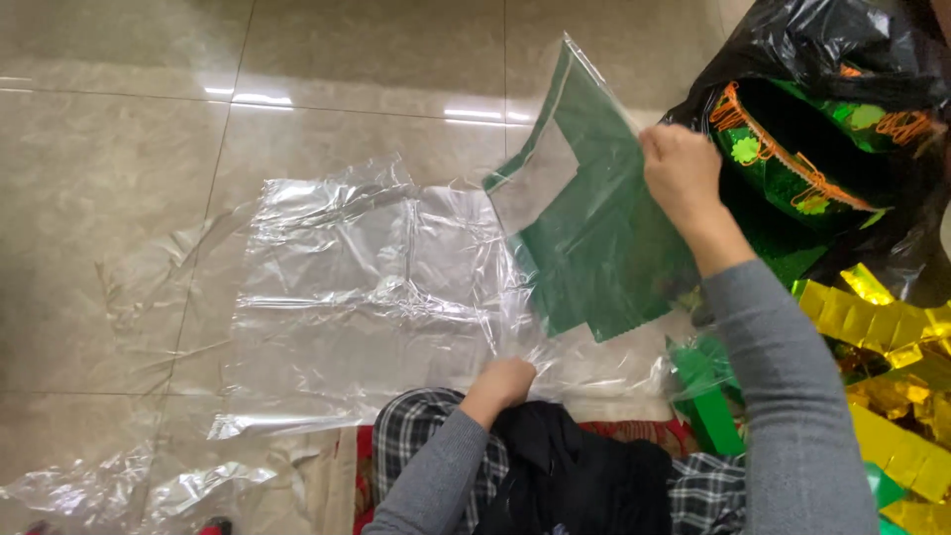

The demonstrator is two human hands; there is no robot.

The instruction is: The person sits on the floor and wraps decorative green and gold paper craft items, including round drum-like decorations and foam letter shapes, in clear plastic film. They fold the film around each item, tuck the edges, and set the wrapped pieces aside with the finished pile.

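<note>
Green sheet going into its clear sleeve

Right hand point(679, 168) pinches the green foil sheet point(604, 238) above the clear plastic bag point(535, 178) — left hand point(507, 381) clamps that bag's lower edge; a skewed push could tear it.

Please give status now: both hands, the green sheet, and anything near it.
Right hand grips green sheet inside clear bag, lifted off floor. Left hand pinches clear plastic at near edge. Black bag of foil decorations sits close right; not blocking.
</note>
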